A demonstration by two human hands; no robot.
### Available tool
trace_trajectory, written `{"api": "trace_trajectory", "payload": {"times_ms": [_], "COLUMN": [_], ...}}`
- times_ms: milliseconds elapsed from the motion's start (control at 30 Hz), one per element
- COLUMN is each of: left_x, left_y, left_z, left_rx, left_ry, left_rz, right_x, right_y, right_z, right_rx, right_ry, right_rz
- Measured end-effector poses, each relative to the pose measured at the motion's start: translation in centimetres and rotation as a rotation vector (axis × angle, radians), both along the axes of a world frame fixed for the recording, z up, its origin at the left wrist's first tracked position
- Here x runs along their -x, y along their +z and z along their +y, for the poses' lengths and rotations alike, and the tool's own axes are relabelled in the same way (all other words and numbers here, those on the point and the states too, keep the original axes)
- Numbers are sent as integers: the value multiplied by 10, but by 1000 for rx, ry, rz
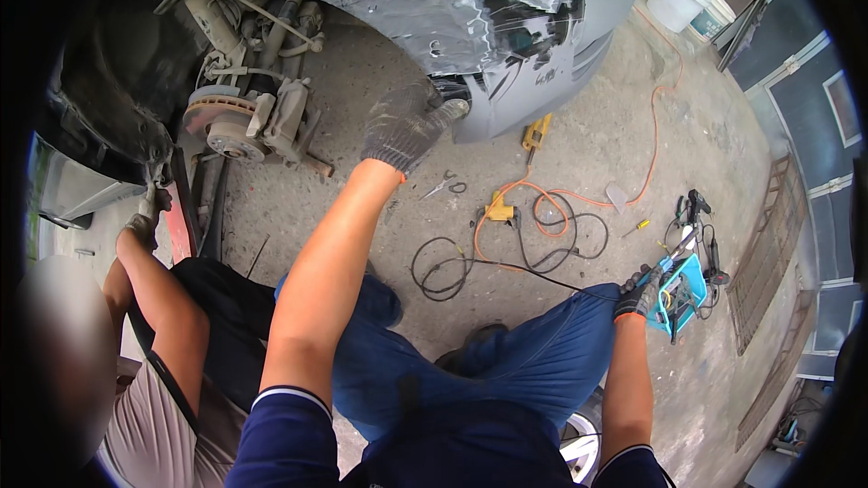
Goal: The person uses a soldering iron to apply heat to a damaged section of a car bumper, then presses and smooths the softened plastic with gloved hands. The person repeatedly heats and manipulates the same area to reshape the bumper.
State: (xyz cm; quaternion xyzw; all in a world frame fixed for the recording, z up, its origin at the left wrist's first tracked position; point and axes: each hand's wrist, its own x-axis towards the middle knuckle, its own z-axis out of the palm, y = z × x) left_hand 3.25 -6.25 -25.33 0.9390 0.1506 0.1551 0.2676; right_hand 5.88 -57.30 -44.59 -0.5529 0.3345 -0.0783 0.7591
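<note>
Ahead of me is a damaged grey bumper (524,99), scuffed and patched with black and pale areas. My left hand (407,129), in a dark dusty knit glove, is closed at its lower edge. The thumb lies on the edge, and the other fingers are partly hidden. My right hand (639,294), also gloved, is down beside my right knee, closed around a slim tool with a bluish part; its exact kind is unclear. A black cord (542,278) runs across the knee to that hand. Directly beside it stands a turquoise basket (692,285) of tools.
A brake disc (221,117) and suspension strut are exposed at the left. Orange cable (551,190), a yellow power socket (500,208), scissors (443,185) and a yellow-handled screwdriver (642,225) lie on the concrete. White buckets (678,0) stand far right. Another person (172,334) works at my left.
</note>
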Motion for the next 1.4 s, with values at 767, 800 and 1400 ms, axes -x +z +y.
{"api": "trace_trajectory", "payload": {"times_ms": [767,800,1400], "left_x": [30,37,-2], "left_y": [24,29,110], "left_z": [-17,-23,-34], "left_rx": [-78,-56,-1132], "left_ry": [-11,-15,-379], "left_rz": [-393,-467,-114], "right_x": [-6,-7,-5], "right_y": [-41,-42,-45], "right_z": [-30,-28,-19], "right_rx": [-193,-203,-185], "right_ry": [9,11,-10], "right_rz": [-53,-44,-89]}}
